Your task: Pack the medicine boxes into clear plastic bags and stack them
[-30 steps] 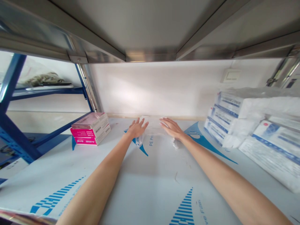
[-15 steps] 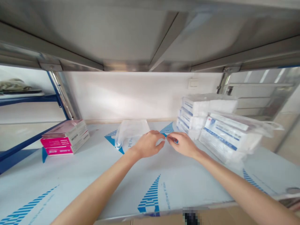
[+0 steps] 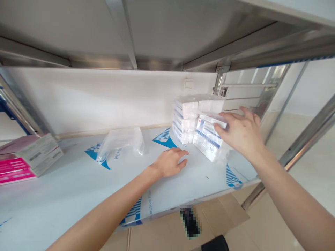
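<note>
My right hand (image 3: 240,130) is at the front pack of white and blue boxes (image 3: 208,137), which is wrapped in clear plastic. Its fingers are spread over the pack's upper right part, with the thumb in front of the box edge. I cannot tell whether it touches the plastic. Behind stands a taller wrapped stack of similar boxes (image 3: 185,118). My left hand (image 3: 170,163) hovers over the film-covered shelf (image 3: 172,188), thumb and fingers apart, holding nothing. A crumpled clear plastic bag (image 3: 123,137) lies to its left.
Pink and white boxes (image 3: 39,157) are stacked at the far left. The metal underside of an upper shelf (image 3: 162,31) hangs low overhead. A steel post (image 3: 309,136) rises at the right. A small dark sliver (image 3: 207,177) lies near the front edge.
The view has turned right. My hands, close together before at mid-shelf, have parted: the right has moved over to the wrapped boxes and spread its fingers, while the left stays over the shelf.
</note>
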A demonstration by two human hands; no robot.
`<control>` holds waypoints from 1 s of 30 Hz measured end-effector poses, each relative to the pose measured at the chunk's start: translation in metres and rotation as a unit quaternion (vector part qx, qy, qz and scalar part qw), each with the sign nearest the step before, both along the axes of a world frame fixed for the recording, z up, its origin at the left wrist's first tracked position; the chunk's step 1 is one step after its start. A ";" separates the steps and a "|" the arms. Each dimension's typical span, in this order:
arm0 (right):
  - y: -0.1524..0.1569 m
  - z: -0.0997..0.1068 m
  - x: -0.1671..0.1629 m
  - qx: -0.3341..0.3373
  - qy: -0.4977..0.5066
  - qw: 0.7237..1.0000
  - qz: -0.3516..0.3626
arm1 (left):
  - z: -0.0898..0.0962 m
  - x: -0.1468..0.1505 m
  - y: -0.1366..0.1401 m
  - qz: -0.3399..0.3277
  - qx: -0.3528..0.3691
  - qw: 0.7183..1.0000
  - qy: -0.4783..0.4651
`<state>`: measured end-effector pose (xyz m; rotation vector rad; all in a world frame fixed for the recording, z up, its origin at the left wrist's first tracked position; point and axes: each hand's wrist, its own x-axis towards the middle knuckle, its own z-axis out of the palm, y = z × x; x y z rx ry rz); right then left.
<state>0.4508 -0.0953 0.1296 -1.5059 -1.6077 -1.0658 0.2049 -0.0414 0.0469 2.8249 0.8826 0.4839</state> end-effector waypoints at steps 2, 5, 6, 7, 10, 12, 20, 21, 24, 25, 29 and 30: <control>0.003 -0.004 0.006 -0.025 0.007 1.000 0.002 | 0.002 0.006 -0.003 -0.003 0.000 1.000 0.006; 0.004 -0.010 0.008 -0.015 0.010 0.999 0.032 | 0.005 0.010 -0.006 -0.017 -0.004 1.000 0.001; 0.003 -0.011 0.007 -0.003 0.004 0.999 0.048 | 0.006 0.010 -0.006 -0.022 -0.006 1.000 -0.007; 0.001 -0.011 0.005 0.009 -0.004 0.998 0.066 | 0.006 0.010 -0.006 -0.026 -0.011 0.999 -0.022; -0.006 -0.011 -0.005 0.037 -0.031 0.990 0.132 | 0.010 0.005 -0.003 -0.030 -0.071 0.991 -0.113; -0.010 -0.010 -0.019 0.048 -0.030 0.980 0.191 | 0.015 -0.004 0.000 -0.016 -0.163 0.966 -0.202; 0.014 -0.015 -0.105 -0.065 0.195 0.874 0.441 | 0.044 -0.089 0.008 0.024 -0.511 0.739 -0.439; 0.023 -0.018 -0.116 -0.089 0.214 0.853 0.468 | 0.046 -0.103 0.008 0.024 -0.532 0.738 -0.414; 0.049 -0.022 -0.149 -0.126 0.231 0.803 0.534 | 0.049 -0.143 0.009 -0.002 -0.606 0.746 -0.277; 0.057 -0.023 -0.159 -0.132 0.235 0.788 0.554 | 0.049 -0.153 0.009 -0.003 -0.609 0.754 -0.248; 0.074 -0.026 -0.183 -0.200 0.263 0.712 0.619 | 0.049 -0.181 0.014 -0.013 -0.512 0.830 -0.222; 0.076 -0.028 -0.185 -0.245 0.268 0.687 0.630 | 0.048 -0.185 0.015 -0.023 -0.467 0.856 -0.220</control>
